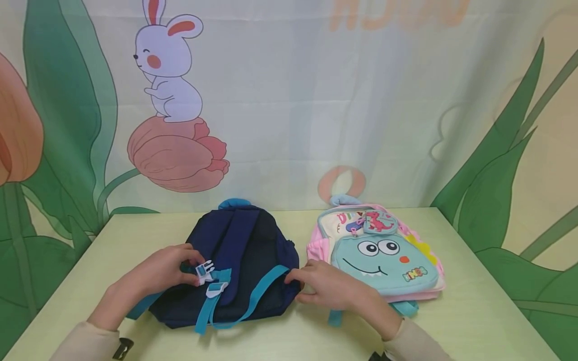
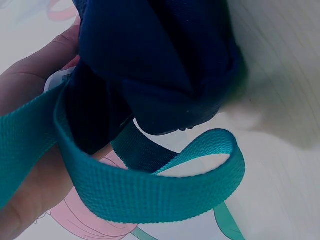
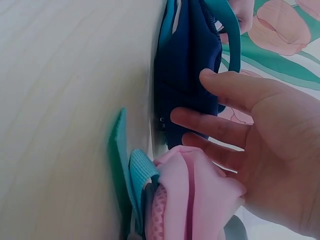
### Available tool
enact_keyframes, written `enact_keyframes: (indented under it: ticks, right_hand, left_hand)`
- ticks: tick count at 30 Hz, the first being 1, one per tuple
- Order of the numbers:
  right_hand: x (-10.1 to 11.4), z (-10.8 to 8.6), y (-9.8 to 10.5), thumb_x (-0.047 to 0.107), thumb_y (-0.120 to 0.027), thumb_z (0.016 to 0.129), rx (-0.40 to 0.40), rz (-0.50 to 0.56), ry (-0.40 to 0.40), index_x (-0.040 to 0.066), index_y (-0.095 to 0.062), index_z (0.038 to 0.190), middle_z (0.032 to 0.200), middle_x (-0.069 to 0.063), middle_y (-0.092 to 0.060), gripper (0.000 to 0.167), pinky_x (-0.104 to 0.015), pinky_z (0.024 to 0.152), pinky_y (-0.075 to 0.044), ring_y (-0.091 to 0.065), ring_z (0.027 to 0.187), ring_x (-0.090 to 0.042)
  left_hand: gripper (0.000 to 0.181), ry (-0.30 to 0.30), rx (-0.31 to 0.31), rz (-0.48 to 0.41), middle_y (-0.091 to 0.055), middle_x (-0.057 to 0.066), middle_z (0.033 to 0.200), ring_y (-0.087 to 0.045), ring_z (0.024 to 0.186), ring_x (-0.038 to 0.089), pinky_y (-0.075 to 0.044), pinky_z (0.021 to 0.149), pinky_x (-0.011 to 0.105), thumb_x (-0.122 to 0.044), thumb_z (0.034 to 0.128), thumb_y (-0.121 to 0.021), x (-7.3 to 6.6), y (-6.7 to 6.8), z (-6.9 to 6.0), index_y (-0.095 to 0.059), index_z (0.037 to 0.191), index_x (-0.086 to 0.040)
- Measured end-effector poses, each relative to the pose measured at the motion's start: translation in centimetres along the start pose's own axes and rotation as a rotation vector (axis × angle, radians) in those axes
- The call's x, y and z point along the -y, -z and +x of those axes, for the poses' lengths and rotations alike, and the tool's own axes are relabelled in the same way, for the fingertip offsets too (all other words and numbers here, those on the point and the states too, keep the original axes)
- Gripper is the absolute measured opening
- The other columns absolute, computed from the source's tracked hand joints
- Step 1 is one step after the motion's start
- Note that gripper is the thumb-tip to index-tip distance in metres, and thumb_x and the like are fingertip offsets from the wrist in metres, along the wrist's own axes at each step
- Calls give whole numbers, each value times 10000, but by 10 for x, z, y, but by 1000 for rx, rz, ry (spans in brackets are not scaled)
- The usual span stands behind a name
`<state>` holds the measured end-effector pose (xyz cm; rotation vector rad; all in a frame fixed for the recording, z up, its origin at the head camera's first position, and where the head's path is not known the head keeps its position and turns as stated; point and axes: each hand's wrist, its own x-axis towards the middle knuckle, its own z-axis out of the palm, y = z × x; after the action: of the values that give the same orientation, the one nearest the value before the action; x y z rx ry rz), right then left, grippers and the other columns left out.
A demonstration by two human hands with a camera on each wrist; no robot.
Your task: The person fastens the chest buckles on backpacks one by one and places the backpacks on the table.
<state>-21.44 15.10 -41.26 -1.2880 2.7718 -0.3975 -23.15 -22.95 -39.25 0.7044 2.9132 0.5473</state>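
Lettering (image 1: 393,14) on the curtain (image 1: 280,125) is cut off above a pale table (image 1: 478,311), where a navy backpack (image 1: 257,245) lies beside a pink backpack (image 1: 384,273). The left hand (image 1: 164,271) pinches a white buckle (image 1: 205,273), fingers mostly hidden in its wrist view; the right hand (image 1: 327,286), loosely extended, meets the navy side, contact unclear.

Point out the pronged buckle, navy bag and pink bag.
Pronged buckle (image 1: 205,273), head view: on its middle.
Navy bag (image 1: 257,255), head view: on its back panel.
Pink bag (image 1: 378,259), head view: on its front pocket.
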Motion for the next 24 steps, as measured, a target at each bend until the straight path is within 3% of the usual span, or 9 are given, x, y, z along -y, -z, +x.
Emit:
enact_keyframes:
  ticks: [6,13,24]
  right_hand:
    - [0,2,3,329,-695,928,-50,-17,-8,249,-697,1162,833,166,-650,248,-231,773,-446,-514,805,-40]
    - [2,5,8,301,-676,948,-154,-13,45,226,-735,1082,969,153,-714,164,-200,746,-424,-561,791,-78]
    - [14,24,19,263,-657,959,-280,-71,145,226,-739,1052,978,127,-704,130,-247,808,-460,-566,854,-70]
  left_hand:
    - [370,21,-5,7,-614,-48,897,-566,831,131,-500,736,325,-356,748,-857,0,-1,0,-747,1029,-142]
    - [384,35,-11,3,-608,-44,879,-551,819,139,-490,713,307,-380,740,-860,-2,-1,2,-747,1018,-140]
    - [395,83,5,14,-595,-49,872,-534,814,140,-489,730,327,-401,733,-864,-5,-3,3,-739,999,-137]
